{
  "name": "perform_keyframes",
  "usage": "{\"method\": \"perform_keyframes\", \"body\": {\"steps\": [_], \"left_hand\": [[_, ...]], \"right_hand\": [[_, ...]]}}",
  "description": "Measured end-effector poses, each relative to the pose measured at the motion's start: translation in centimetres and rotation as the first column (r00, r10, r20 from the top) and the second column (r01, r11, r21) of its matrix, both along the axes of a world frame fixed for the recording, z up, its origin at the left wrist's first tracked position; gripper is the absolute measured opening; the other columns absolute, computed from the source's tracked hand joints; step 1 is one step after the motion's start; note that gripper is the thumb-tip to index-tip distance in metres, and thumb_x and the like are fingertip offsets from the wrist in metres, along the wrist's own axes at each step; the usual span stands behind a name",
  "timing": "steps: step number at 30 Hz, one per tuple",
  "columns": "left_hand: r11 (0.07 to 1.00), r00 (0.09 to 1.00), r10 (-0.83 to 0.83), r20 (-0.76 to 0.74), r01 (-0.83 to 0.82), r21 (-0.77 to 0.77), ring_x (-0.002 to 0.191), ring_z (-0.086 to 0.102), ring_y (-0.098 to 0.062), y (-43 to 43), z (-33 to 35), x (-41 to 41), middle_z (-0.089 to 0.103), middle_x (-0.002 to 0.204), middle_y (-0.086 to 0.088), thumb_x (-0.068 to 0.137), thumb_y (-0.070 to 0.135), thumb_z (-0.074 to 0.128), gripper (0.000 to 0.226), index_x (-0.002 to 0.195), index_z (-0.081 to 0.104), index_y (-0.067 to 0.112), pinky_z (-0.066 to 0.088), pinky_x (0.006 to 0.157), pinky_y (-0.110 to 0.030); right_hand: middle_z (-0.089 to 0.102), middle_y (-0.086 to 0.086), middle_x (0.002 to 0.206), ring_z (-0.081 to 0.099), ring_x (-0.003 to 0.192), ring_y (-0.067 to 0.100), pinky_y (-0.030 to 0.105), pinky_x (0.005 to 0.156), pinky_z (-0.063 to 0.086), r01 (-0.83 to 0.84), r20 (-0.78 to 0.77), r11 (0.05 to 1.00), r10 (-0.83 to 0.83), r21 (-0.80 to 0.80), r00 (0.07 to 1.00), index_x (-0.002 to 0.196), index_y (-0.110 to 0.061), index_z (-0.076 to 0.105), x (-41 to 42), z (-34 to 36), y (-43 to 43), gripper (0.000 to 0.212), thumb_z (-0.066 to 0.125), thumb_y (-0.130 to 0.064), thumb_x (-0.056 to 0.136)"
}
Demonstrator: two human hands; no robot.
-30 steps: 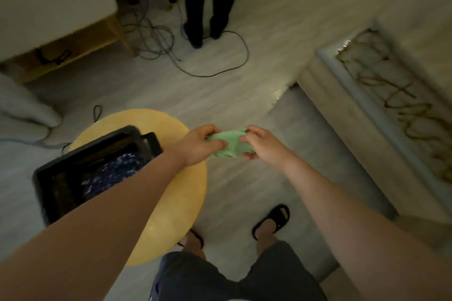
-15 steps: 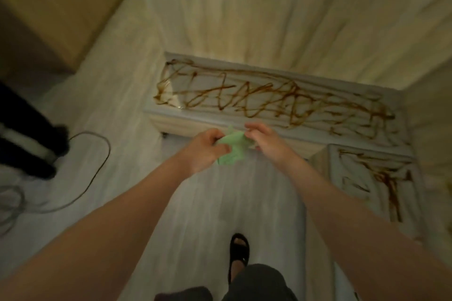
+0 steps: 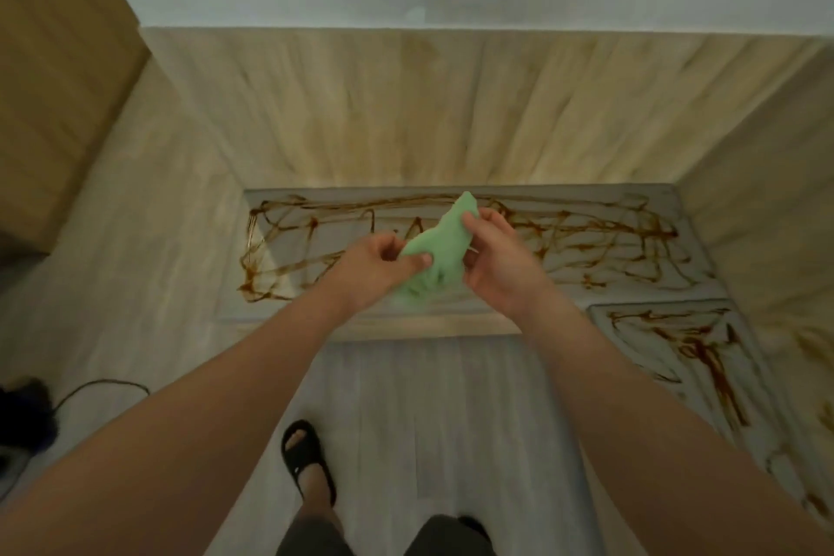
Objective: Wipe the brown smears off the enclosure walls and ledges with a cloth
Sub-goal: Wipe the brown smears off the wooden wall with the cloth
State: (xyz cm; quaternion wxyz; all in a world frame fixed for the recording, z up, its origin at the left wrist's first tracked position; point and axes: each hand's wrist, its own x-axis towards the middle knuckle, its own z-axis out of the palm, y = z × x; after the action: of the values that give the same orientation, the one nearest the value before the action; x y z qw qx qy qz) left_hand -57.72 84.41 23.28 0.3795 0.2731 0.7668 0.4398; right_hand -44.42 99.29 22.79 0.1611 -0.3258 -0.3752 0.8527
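A crumpled cloth (image 3: 435, 257) is held at the centre of the view, above a long ledge (image 3: 316, 298). Its long axis is slanted: the narrow tip points toward 1 o'clock and the wider, bunched end hangs toward 7 o'clock. The cloth is pale green, soft and creased, with no stain that can be made out.

The left hand (image 3: 374, 271) pinches the cloth's lower half, with the thumb on the front face and the fingers curled behind. The right hand (image 3: 501, 266) wraps curled fingers round the upper half from the 3 o'clock side.

Brown smears (image 3: 586, 239) loop across the ledge from 9 to 3 o'clock. A second smeared ledge (image 3: 668, 357) lies at 4 o'clock. A pale wood-grain wall (image 3: 406, 113) rises at 12 o'clock. A foot in a black sandal (image 3: 307, 460) stands at 7 o'clock.
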Motion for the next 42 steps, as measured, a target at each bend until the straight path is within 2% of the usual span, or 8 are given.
{"method": "perform_keyframes", "body": {"steps": [8, 11, 20, 29, 32, 35, 39, 42], "left_hand": [[0.971, 0.845, -0.056, 0.531, -0.079, 0.227, 0.101, 0.067, -0.026, -1.2, 5.4, -17.6, 0.074, 0.109, -0.014, 0.092, 0.033, 0.072, 0.033, 0.111, 0.058, 0.01, 0.048, 0.098, -0.043], [0.967, 0.811, -0.226, 0.539, 0.119, 0.226, 0.121, 0.065, -0.028, -1.1, 6.9, -22.8, 0.067, 0.134, -0.016, 0.083, 0.045, 0.073, 0.066, 0.137, 0.06, 0.01, 0.046, 0.106, -0.042], [0.907, 0.745, -0.38, 0.549, 0.185, 0.377, 0.125, 0.064, -0.033, -0.1, 7.9, -31.6, 0.067, 0.133, -0.017, 0.093, 0.019, 0.069, 0.041, 0.131, 0.063, 0.002, 0.051, 0.107, -0.047], [0.939, 0.945, -0.224, 0.238, 0.144, 0.313, 0.094, 0.067, -0.021, 3.7, 10.7, -37.5, 0.068, 0.099, -0.001, 0.1, 0.007, 0.062, 0.016, 0.106, 0.063, 0.022, 0.052, 0.08, -0.043], [0.951, 0.941, -0.164, 0.296, 0.071, 0.302, 0.081, 0.064, -0.015, 4.9, 11.9, -38.9, 0.065, 0.09, 0.004, 0.104, 0.006, 0.054, 0.022, 0.101, 0.058, 0.027, 0.05, 0.066, -0.031], [0.964, 0.934, -0.041, 0.354, -0.055, 0.258, 0.09, 0.07, -0.015, 5.6, 12.0, -41.2, 0.069, 0.107, 0.0, 0.11, 0.029, 0.048, 0.015, 0.122, 0.055, 0.024, 0.058, 0.07, -0.032], [0.993, 0.768, 0.082, 0.636, -0.119, 0.016, 0.112, 0.072, -0.032, 5.4, 10.6, -43.3, 0.071, 0.128, -0.014, 0.095, 0.079, 0.034, 0.077, 0.133, 0.065, 0.02, 0.06, 0.087, -0.051], [0.988, 0.725, 0.137, 0.675, -0.15, -0.039, 0.101, 0.071, -0.032, 5.5, 9.2, -43.4, 0.074, 0.114, -0.012, 0.098, 0.044, 0.048, 0.043, 0.119, 0.07, 0.015, 0.057, 0.092, -0.049]], "right_hand": [[0.066, 0.014, 0.11, 0.065, 0.108, 0.03, 0.043, 0.089, 0.058, 0.025, -0.075, 0.987, -0.013, 0.16, 0.997, 0.105, -0.009, 0.056, -14.3, 5.8, -3.0, 0.012, 0.048, -0.002, 0.099], [0.066, 0.013, 0.105, 0.066, 0.103, 0.029, 0.044, 0.088, 0.057, -0.013, -0.132, 0.979, 0.04, 0.203, 0.99, 0.096, -0.01, 0.054, -18.6, 7.9, -3.8, 0.014, 0.045, 0.001, 0.097], [0.066, 0.01, 0.102, 0.066, 0.094, 0.028, 0.039, 0.073, 0.058, 0.086, -0.045, 0.971, -0.078, 0.224, 0.996, 0.104, -0.015, 0.058, -26.0, 9.1, -1.4, 0.024, 0.044, 0.003, 0.095], [0.066, 0.014, 0.113, 0.063, 0.101, 0.028, 0.037, 0.078, 0.057, 0.042, 0.07, 0.987, -0.053, 0.156, 0.996, 0.129, -0.013, 0.061, -33.0, 6.5, 2.5, 0.052, 0.06, -0.025, 0.079], [0.072, 0.014, 0.115, 0.065, 0.109, 0.031, 0.048, 0.102, 0.049, -0.15, 0.014, 0.984, 0.149, 0.098, 0.989, 0.127, -0.013, 0.066, -35.4, 5.4, 2.6, 0.049, 0.059, -0.033, 0.082], [0.069, 0.011, 0.126, 0.067, 0.111, 0.031, 0.048, 0.096, 0.053, -0.184, -0.127, 0.974, 0.201, 0.134, 0.971, 0.141, -0.015, 0.056, -38.2, 5.4, 2.8, 0.052, 0.061, -0.012, 0.088], [0.072, 0.011, 0.11, 0.07, 0.098, 0.027, 0.04, 0.079, 0.058, -0.15, -0.117, 0.965, 0.178, 0.215, 0.977, 0.148, -0.03, 0.048, -41.7, 6.4, 3.5, 0.056, 0.06, -0.004, 0.099], [0.066, 0.001, 0.076, 0.066, 0.074, 0.016, 0.035, 0.069, 0.055, -0.11, -0.016, 0.944, 0.121, 0.311, 0.992, 0.149, -0.034, 0.045, -43.0, 6.4, 4.6, 0.055, 0.057, -0.006, 0.103]]}}
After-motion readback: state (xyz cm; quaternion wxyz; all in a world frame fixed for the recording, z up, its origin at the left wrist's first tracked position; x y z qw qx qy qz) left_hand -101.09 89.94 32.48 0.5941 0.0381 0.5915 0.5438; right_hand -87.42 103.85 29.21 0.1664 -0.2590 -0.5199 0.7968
